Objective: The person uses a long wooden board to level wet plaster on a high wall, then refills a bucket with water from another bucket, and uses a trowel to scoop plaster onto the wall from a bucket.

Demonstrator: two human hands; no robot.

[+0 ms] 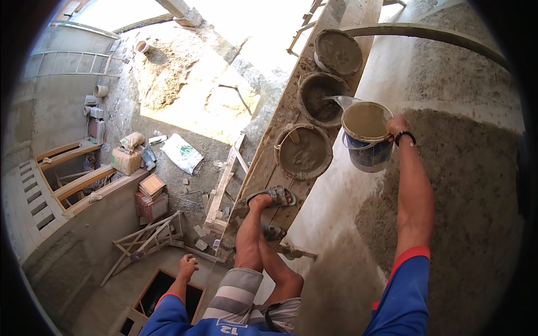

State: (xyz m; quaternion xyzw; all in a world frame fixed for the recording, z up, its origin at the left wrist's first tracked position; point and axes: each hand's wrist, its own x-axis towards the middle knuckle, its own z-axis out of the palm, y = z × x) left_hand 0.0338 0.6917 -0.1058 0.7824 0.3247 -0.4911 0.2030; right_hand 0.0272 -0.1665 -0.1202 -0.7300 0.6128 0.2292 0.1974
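My right hand (398, 125) grips the rim of a blue bucket (367, 152), which is tilted to the left and holds cloudy water. A stream of water (343, 101) pours from its lip into the middle one of three mortar buckets, a dark bucket (309, 101) on the planks. Nearer stands a mortar bucket (303, 151) with a wooden handle sticking out of the grey mix. The farthest mortar bucket (338, 52) is filled almost to its rim. Out to the left, away from the buckets, my left hand (189, 266) hangs with its fingers curled in, nothing seen in them.
My sandalled feet stand on a narrow plank scaffold (263, 162), high above the floor. Along its right runs a partly wet plastered wall (448, 185). Below lie a wooden trestle (148, 238), a white sack (182, 153), stacked tiles (151, 204) and loose boards (224, 187).
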